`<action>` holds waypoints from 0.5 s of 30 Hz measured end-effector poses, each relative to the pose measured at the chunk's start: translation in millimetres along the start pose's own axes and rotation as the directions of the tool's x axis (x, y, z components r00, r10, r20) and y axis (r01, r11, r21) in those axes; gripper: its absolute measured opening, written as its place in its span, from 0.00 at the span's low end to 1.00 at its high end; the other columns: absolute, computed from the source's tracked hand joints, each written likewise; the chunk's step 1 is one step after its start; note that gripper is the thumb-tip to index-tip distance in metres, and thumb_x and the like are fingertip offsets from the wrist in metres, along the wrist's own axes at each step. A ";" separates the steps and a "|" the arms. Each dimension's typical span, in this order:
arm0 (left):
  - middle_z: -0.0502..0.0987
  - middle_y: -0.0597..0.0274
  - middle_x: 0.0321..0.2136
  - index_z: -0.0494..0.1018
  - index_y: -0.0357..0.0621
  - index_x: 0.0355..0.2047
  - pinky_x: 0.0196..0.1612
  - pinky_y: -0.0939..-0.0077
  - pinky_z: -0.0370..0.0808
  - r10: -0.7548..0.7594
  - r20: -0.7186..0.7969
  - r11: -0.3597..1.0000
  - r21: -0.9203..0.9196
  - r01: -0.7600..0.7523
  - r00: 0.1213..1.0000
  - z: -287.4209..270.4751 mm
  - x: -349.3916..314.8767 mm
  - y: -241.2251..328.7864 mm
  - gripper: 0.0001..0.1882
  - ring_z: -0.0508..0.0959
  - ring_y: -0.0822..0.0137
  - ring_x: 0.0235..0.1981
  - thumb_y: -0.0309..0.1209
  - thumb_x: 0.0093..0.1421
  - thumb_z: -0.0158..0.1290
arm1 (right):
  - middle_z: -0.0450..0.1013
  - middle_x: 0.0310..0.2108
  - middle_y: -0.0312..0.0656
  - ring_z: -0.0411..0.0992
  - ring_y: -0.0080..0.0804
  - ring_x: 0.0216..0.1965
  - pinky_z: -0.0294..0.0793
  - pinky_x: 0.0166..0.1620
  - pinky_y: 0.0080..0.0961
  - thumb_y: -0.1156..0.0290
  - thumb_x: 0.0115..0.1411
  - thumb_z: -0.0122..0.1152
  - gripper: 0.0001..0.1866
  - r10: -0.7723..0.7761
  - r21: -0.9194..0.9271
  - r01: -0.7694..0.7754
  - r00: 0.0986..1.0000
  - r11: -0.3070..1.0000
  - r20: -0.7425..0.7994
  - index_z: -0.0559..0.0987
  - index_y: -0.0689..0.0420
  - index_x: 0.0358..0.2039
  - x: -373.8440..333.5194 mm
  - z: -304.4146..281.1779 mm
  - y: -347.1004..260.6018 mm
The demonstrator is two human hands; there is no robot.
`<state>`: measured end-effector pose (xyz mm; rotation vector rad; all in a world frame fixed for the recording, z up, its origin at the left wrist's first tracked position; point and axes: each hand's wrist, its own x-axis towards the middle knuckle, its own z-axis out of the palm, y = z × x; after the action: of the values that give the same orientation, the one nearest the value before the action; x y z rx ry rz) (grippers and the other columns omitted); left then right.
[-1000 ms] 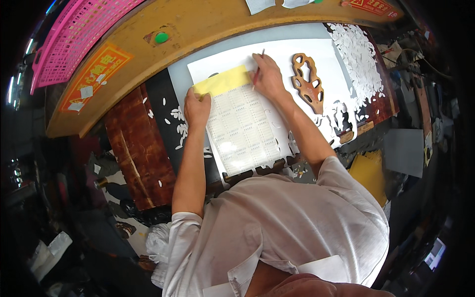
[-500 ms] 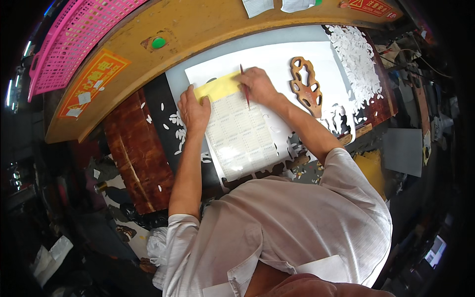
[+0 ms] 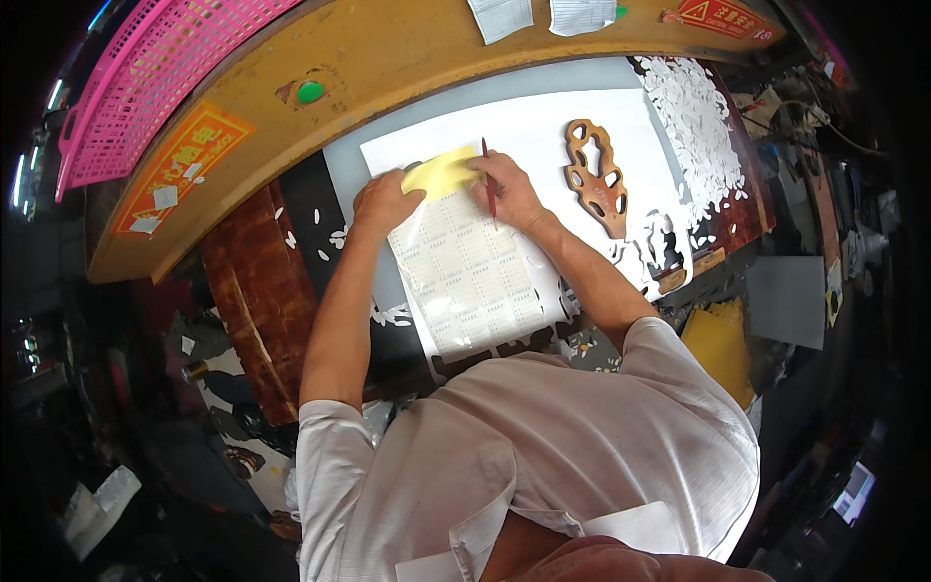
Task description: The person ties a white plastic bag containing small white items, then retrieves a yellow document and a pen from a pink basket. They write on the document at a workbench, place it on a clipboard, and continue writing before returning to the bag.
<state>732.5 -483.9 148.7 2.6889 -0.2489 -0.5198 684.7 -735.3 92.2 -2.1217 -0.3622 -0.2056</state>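
A scuffed ochre beam [image 3: 407, 60] with a round green button [image 3: 309, 92] runs behind the reddish-brown wooden surface [image 3: 244, 306]; I see a pink basket [image 3: 155, 92] at the beam's left end. The room is dim around us, with bright light strips [image 3: 17, 178] far left, pale floor [image 3: 272, 481] and a lit screen [image 3: 853, 493] away right.

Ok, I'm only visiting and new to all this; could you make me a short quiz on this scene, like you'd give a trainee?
1. Open question: What does the person's right grip hold?

2. True or false: The flat brown piece with cut-out holes lies to the right of the glossy white rectangular printed sheet.

3. Multiple choice: In which part of the picture is the pink plastic mesh basket?
a) upper left
b) upper right
c) lower left

Key:
1. A slim red pen-like tool.
2. True.
3. a
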 end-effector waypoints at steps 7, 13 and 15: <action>0.82 0.47 0.44 0.83 0.36 0.42 0.48 0.66 0.77 0.153 -0.088 0.852 -0.494 -0.177 0.984 -27.7 -29.0 12.1 0.16 0.81 0.59 0.46 0.37 0.62 0.62 | 0.74 0.57 0.50 0.75 0.31 0.54 0.75 0.58 0.27 0.68 0.62 0.72 0.38 0.355 0.637 -0.179 0.921 0.750 -0.159 0.65 0.65 0.68 5.7 -23.2 -8.9; 0.80 0.51 0.47 0.75 0.33 0.55 0.46 0.70 0.78 -0.064 -0.363 0.724 -0.658 -0.207 0.929 -15.6 -23.0 10.0 0.28 0.80 0.70 0.45 0.39 0.61 0.66 | 0.80 0.34 0.34 0.74 0.17 0.34 0.77 0.41 0.19 0.70 0.64 0.69 0.18 0.345 0.424 -0.300 0.938 0.854 -0.031 0.82 0.64 0.52 -0.5 -64.0 -4.2; 0.77 0.49 0.48 0.70 0.36 0.61 0.48 0.63 0.78 -0.210 -0.408 0.805 -0.588 -0.080 0.889 5.5 -21.7 3.6 0.31 0.81 0.56 0.43 0.36 0.60 0.65 | 0.79 0.30 0.36 0.73 0.20 0.30 0.76 0.38 0.20 0.71 0.65 0.66 0.17 0.360 0.152 -0.343 0.928 0.927 -0.099 0.82 0.66 0.52 11.9 -74.6 7.4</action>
<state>710.1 -483.8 152.4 2.1107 0.1337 0.0452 697.9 -799.6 130.4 -1.9906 0.0817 -0.1006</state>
